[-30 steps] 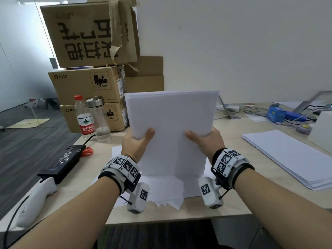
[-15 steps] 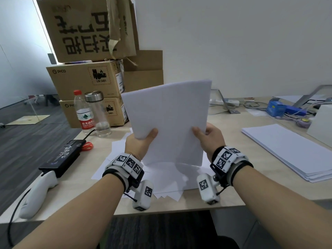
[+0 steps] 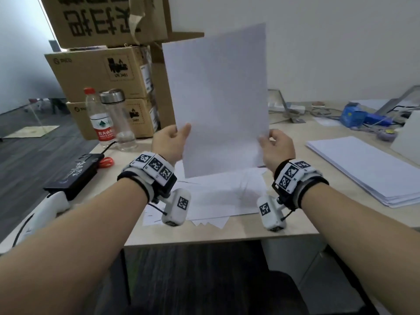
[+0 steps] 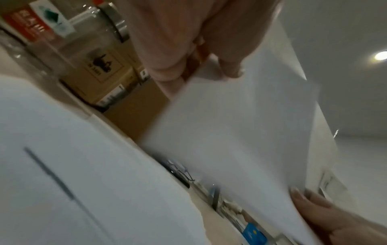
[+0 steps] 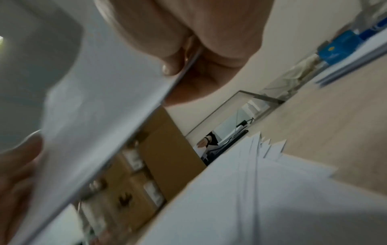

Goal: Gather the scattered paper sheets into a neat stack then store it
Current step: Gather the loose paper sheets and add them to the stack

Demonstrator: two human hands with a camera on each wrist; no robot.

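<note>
— Where's the paper?
— My left hand (image 3: 169, 142) and right hand (image 3: 276, 145) each pinch the upright white paper stack (image 3: 218, 98) above loose white sheets (image 3: 225, 196) on the pale wooden surface (image 3: 227, 230).
— The room?
— Brown cardboard boxes (image 3: 102, 71) far left, white wall (image 3: 329, 42) behind.

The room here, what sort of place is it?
Probably an office or storeroom corner: a light wooden desk with paper stacks, stacked cardboard shipping boxes and cables by the wall.
</note>
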